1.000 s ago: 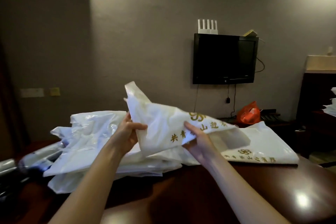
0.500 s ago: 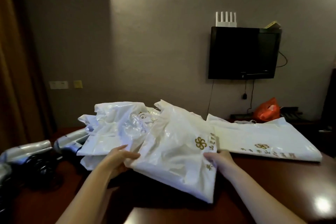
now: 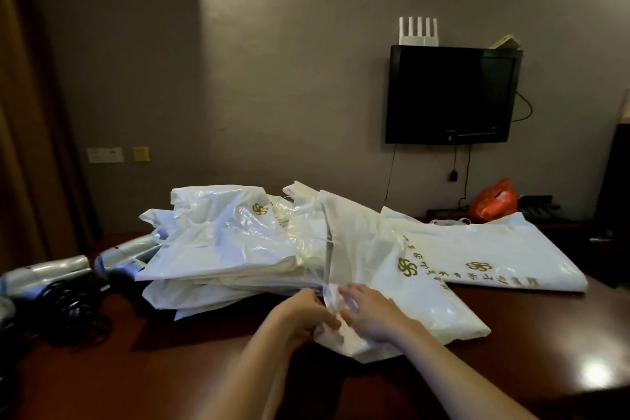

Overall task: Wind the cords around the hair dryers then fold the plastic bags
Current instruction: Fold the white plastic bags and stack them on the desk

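Note:
A white plastic bag with a gold flower logo lies spread on the dark wooden table. My left hand and my right hand meet at its near corner, both pinching the plastic. A loose heap of white bags sits to the left of it. A flat folded bag lies at the right. Two silver hair dryers with black cords lie at the table's left edge.
A black television hangs on the far wall with a white router on top. An orange bag sits on a low shelf behind the table. A curtain hangs at the left.
The bag was held up in the air, then came down onto the table. My hands, apart on its edges before, have come together at its near corner.

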The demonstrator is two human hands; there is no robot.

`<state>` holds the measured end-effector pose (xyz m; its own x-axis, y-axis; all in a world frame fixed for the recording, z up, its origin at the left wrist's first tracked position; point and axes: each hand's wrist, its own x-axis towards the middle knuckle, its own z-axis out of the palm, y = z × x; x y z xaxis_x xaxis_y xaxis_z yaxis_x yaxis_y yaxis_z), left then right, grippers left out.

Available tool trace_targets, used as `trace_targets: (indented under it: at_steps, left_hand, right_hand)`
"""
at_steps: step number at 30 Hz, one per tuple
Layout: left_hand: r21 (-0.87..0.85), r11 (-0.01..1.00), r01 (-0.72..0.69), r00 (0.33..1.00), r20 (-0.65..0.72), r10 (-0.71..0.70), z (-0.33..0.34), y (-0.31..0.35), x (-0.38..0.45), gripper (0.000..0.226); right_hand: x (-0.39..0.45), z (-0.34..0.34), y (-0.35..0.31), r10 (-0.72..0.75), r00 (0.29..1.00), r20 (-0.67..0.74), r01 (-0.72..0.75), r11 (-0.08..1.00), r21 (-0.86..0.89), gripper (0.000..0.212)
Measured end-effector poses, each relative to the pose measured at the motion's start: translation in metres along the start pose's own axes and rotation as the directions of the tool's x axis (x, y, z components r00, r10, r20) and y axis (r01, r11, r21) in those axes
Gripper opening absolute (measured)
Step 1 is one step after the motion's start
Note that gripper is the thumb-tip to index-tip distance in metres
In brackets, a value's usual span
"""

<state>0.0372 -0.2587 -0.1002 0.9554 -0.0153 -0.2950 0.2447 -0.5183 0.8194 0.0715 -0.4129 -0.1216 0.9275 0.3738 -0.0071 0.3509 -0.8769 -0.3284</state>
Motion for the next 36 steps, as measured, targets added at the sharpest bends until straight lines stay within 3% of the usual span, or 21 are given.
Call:
trace_targets:
  at_steps: [2,4,6,9,12,16,18,21,23,26,31,36]
  left_hand:
    - [0.015,1.0,0.016,1.0,0.025,-0.017,-0.016,-0.004,-0.006,0.013]
    - [0.008,1.0,0.018,1.0,0.022,-0.019,-0.047,-0.008,-0.016,0.012]
    - [-0.013,1.0,0.025,0.998,-0.061,-0.026,-0.084,-0.015,-0.032,0.01]
    - [0.002,0.998,0.057,0.971,-0.232,-0.055,-0.14,-0.04,-0.06,0.011]
    - [0.056,0.988,0.147,0.911,-0.397,-0.113,-0.187,-0.078,-0.094,0.011]
    - [0.031,0.951,0.307,0.749,-0.625,-0.221,-0.241,-0.136,-0.145,0.011]
    - [-0.015,0.934,0.357,0.657,-0.707,-0.262,-0.26,-0.165,-0.166,0.01]
    - [-0.111,0.929,0.354,0.556,-0.773,-0.304,-0.276,-0.199,-0.184,0.01]
    - [-0.211,0.922,0.325,0.55,-0.751,-0.365,-0.279,-0.213,-0.183,0.014]
    - [-0.456,0.877,0.152,0.606,-0.658,-0.448,-0.279,-0.227,-0.175,0.021]
    - [-0.639,0.766,-0.072,0.592,-0.645,-0.483,-0.275,-0.231,-0.177,0.023]
    - [-0.784,0.587,-0.202,0.681,-0.543,-0.491,-0.266,-0.22,-0.187,0.021]
  right_hand:
    - [0.004,-0.005,0.002,-0.014,0.997,-0.074,0.016,0.999,0.037,0.048]
    - [0.013,-0.015,-0.01,-0.072,0.97,-0.233,0.089,0.994,0.065,0.038]
    - [0.022,-0.024,-0.041,-0.148,0.923,-0.355,0.191,0.977,0.09,0.029]
    - [0.03,-0.024,-0.109,-0.255,0.88,-0.401,0.354,0.915,0.194,0.023]
    - [0.034,-0.004,-0.184,-0.377,0.863,-0.335,0.477,0.827,0.298,0.018]
    - [0.034,0.041,-0.272,-0.523,0.819,-0.237,0.574,0.739,0.353,0.02]
    - [0.035,0.067,-0.308,-0.575,0.801,-0.165,0.592,0.723,0.355,0.023]
    - [0.037,0.1,-0.351,-0.59,0.806,0.049,0.534,0.76,0.37,0.042]
    - [0.039,0.116,-0.372,-0.562,0.805,0.19,0.43,0.774,0.466,0.059]
    - [0.04,0.132,-0.396,-0.532,0.796,0.291,0.262,0.734,0.626,0.076]
    - [0.038,0.149,-0.409,-0.481,0.855,0.194,0.275,0.737,0.618,0.071]
    - [0.03,0.146,-0.404,-0.465,0.879,0.109,0.233,0.617,0.752,0.071]
